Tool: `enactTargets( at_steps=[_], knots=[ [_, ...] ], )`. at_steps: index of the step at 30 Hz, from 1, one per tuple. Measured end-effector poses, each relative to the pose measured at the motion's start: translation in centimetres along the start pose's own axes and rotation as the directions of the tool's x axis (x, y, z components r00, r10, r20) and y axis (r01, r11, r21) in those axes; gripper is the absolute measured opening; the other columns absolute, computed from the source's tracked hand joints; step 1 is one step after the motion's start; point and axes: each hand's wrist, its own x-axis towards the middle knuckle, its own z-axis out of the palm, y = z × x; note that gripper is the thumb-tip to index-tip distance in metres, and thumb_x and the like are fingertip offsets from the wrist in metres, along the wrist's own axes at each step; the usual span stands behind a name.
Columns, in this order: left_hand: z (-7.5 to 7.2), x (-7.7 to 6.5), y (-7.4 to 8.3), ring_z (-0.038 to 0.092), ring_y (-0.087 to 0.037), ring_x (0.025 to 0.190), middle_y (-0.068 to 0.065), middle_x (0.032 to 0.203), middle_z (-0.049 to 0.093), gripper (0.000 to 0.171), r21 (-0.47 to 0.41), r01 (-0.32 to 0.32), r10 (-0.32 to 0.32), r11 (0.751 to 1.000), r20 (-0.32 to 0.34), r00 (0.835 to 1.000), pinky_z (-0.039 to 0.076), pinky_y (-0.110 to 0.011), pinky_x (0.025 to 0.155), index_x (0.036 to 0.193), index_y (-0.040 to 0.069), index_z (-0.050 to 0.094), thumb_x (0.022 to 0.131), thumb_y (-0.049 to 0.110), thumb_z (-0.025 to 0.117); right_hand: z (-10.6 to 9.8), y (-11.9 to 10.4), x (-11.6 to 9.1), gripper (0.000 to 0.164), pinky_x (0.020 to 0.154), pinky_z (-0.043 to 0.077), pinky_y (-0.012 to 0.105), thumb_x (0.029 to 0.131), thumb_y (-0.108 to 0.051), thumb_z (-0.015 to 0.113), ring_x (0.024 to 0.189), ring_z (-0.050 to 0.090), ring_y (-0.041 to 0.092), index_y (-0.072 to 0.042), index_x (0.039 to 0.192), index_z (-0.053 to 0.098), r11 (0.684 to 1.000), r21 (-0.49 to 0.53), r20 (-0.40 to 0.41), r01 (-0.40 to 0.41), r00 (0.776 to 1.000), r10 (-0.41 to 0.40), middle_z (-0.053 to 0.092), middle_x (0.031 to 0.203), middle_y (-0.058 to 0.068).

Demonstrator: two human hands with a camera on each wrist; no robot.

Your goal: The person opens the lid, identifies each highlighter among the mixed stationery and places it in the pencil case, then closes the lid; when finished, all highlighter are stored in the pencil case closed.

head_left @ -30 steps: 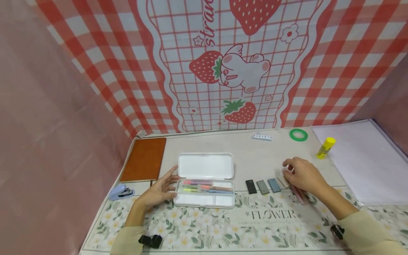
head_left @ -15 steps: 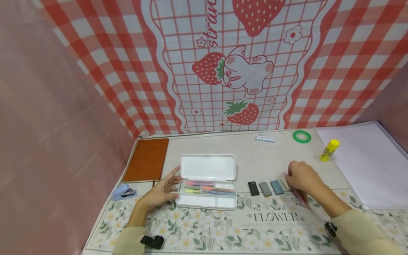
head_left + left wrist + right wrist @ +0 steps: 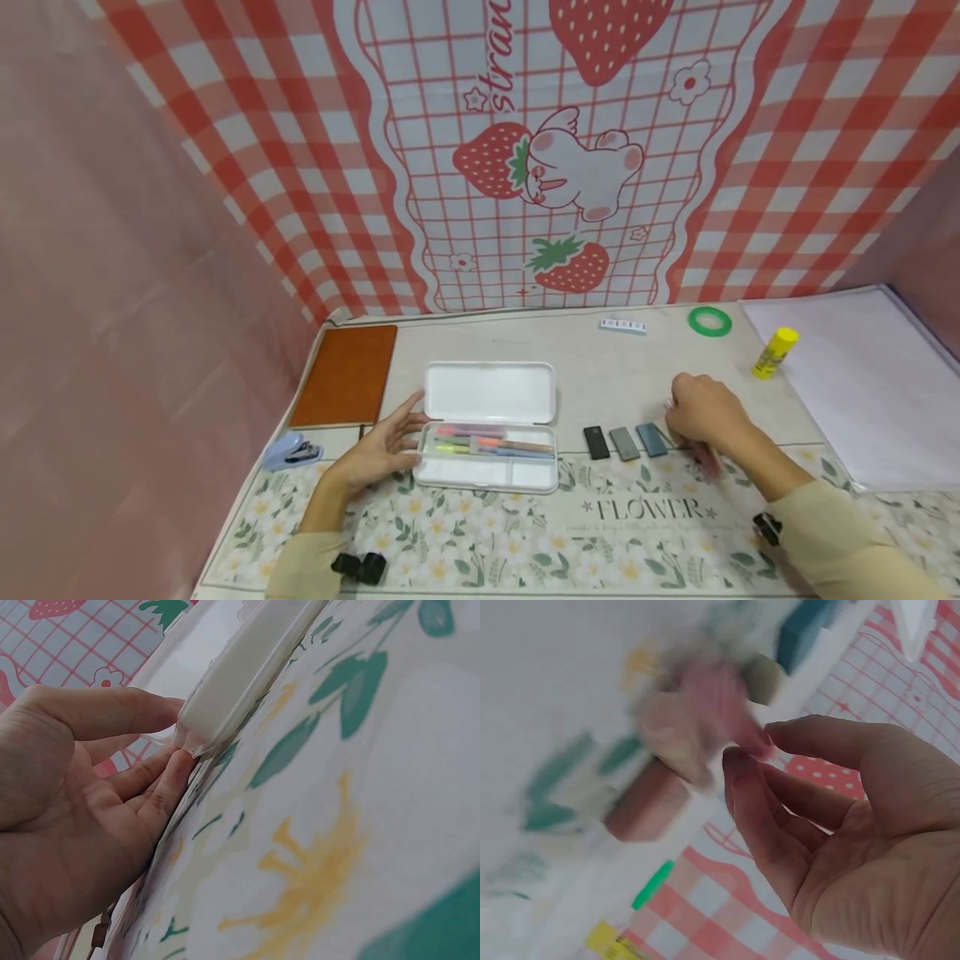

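My left hand (image 3: 378, 446) rests at the left end of an open white pencil case (image 3: 491, 392), its fingers spread. In the left wrist view, thumb and fingertips touch the case's corner. Several pens and highlighters (image 3: 495, 442) lie in the base. On the right, my right hand (image 3: 705, 412) pinches a small pink block (image 3: 716, 697), blurred, between thumb and fingers. A cream piece (image 3: 667, 735) overlaps it in that view, with a reddish-brown block (image 3: 649, 802) close by. Left of this hand lie a black block (image 3: 596, 442), a grey block (image 3: 624, 445) and a blue block (image 3: 651, 440) in a row.
A brown notebook (image 3: 345, 375) and a pale blue stapler (image 3: 291, 452) are at the left. Along the back lie a small white-and-blue strip (image 3: 622, 327) and a green tape roll (image 3: 710, 322). A yellow glue stick (image 3: 775, 353) stands beside a large white sheet (image 3: 840, 375).
The head view has shifted slightly since one second ago. My right hand has drawn its fingers in over the pink block and moved a little left. My left hand stays at the case.
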Motion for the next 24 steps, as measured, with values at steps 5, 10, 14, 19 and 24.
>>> enactTargets(
  at_steps=[5,10,14,19,24],
  knots=[
    [0.0,0.0,0.0,0.034,-0.03,0.131,-0.014,0.142,0.037,0.095,0.008,0.009,-0.009,1.0,-0.004,1.0,0.038,-0.038,0.103,0.151,0.034,0.012,0.083,-0.005,0.065,-1.6,-0.5,-0.5,0.012,0.047,0.033,0.031,0.08,-0.011,0.06,0.055,0.045,0.02,-0.007,0.069,0.06,0.998,0.018,-0.095,0.06,0.994,-0.058,0.053,0.063,0.004],
    [0.0,0.0,0.0,0.034,-0.03,0.131,-0.014,0.141,0.037,0.096,0.009,0.001,-0.001,1.0,-0.008,1.0,0.04,-0.031,0.101,0.152,0.032,0.011,0.083,-0.005,0.066,-2.8,-1.3,-0.3,0.011,0.048,0.037,0.03,0.083,-0.009,0.061,0.055,0.047,0.017,-0.003,0.075,0.066,0.985,0.001,-0.18,0.173,0.969,-0.17,0.057,0.064,0.002],
    [0.1,-0.1,0.0,0.036,-0.027,0.13,-0.011,0.14,0.038,0.096,0.0,0.018,-0.018,1.0,-0.019,1.0,0.039,-0.033,0.101,0.152,0.034,0.011,0.083,-0.005,0.066,-2.9,-2.1,0.3,0.013,0.052,0.042,0.03,0.085,-0.011,0.065,0.058,0.05,0.015,0.001,0.086,0.069,0.972,0.004,-0.174,0.234,0.958,-0.229,0.06,0.067,0.002],
    [0.2,-0.2,0.1,0.037,-0.024,0.129,-0.008,0.14,0.039,0.096,-0.007,0.049,-0.049,0.999,-0.016,0.999,0.039,-0.035,0.101,0.15,0.039,0.013,0.083,-0.004,0.066,-2.7,-4.0,0.5,0.015,0.052,0.042,0.028,0.086,-0.012,0.066,0.057,0.05,0.012,0.001,0.092,0.069,0.956,0.037,-0.154,0.293,0.946,-0.284,0.06,0.069,0.0],
    [0.1,-0.1,0.1,0.036,-0.025,0.13,-0.008,0.14,0.039,0.095,0.005,0.032,-0.032,0.999,-0.02,0.999,0.039,-0.034,0.101,0.15,0.039,0.013,0.084,-0.006,0.064,-2.8,-7.9,0.6,0.015,0.052,0.042,0.026,0.086,-0.013,0.067,0.057,0.051,0.01,-0.002,0.096,0.07,0.936,0.059,-0.155,0.347,0.929,-0.335,0.061,0.072,0.0]
  ],
)
